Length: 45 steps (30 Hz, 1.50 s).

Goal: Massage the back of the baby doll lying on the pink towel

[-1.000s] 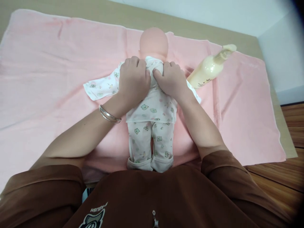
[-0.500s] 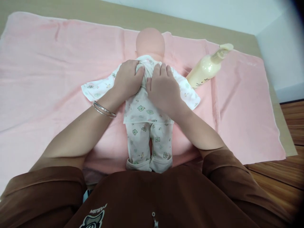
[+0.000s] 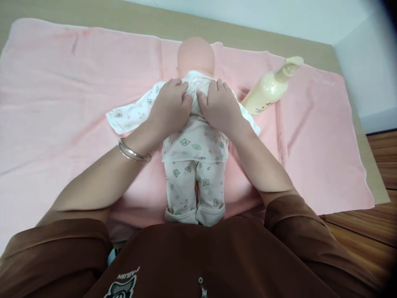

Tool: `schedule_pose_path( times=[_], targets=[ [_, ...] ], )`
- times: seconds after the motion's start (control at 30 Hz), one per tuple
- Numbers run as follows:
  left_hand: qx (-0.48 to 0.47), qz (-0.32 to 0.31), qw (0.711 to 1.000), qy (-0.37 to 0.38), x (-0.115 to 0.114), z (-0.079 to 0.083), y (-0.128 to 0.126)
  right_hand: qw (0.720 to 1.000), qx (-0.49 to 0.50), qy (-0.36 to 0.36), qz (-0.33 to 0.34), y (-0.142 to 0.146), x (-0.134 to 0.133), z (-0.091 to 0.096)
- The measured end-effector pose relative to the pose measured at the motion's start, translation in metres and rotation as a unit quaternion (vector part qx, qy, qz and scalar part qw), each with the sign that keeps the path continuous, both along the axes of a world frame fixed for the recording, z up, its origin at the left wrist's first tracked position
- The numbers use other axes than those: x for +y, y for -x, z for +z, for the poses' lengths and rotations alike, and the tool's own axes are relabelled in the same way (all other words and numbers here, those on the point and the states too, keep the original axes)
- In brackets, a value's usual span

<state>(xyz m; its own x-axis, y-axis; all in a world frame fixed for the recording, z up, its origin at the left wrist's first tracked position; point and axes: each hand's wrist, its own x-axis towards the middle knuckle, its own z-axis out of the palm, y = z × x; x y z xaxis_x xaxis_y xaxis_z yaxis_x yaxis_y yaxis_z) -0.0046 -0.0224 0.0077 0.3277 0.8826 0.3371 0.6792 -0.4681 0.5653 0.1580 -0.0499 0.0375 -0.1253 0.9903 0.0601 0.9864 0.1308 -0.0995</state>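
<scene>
A baby doll (image 3: 196, 56) lies face down, its bald head away from me. It wears a white patterned top (image 3: 192, 145) and matching trousers (image 3: 209, 182) with turned-up cuffs. My left hand (image 3: 172, 103) rests flat on the left side of the doll's upper back, thumb apart from the fingers. Across from it, my right hand (image 3: 221, 105) lies on the right side of the upper back, thumb pointing up toward the neck. Both hands press on the fabric, which wrinkles between them. Neither is closed around anything.
A pink towel (image 3: 77, 74) is spread under the doll over a wooden table (image 3: 102, 14). On the towel to the right, a pale yellow pump bottle (image 3: 268, 91) lies tilted beside the doll's sleeve. A white wall (image 3: 263, 16) stands behind the table.
My right hand has shifted slightly right and turned outward, its thumb now nearer the upper back. My left hand has moved slightly right, staying on the doll's back.
</scene>
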Motion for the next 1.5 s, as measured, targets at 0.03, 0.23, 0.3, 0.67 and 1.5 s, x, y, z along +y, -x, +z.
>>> schedule_pose_path(
  times=[0.03,0.23,0.3,0.67,1.5],
  targets=[
    [0.002,0.011,1.0,0.008,0.006,-0.002,0.001,1.0,-0.013,0.005,-0.001,0.006,-0.008,0.003],
    [0.02,0.065,0.995,0.069,0.029,-0.02,0.003,0.999,-0.03,-0.004,0.01,0.024,-0.032,0.019],
    [0.03,0.06,0.995,0.072,0.027,-0.022,0.002,1.0,-0.003,-0.014,0.011,0.02,-0.026,0.017],
    [0.079,-0.05,0.995,-0.028,-0.014,0.011,-0.005,0.997,0.071,0.029,-0.014,-0.003,0.004,0.003],
    [0.064,0.032,0.997,0.021,-0.011,0.005,-0.006,0.999,0.04,0.014,-0.028,0.002,0.007,0.002]
  ],
)
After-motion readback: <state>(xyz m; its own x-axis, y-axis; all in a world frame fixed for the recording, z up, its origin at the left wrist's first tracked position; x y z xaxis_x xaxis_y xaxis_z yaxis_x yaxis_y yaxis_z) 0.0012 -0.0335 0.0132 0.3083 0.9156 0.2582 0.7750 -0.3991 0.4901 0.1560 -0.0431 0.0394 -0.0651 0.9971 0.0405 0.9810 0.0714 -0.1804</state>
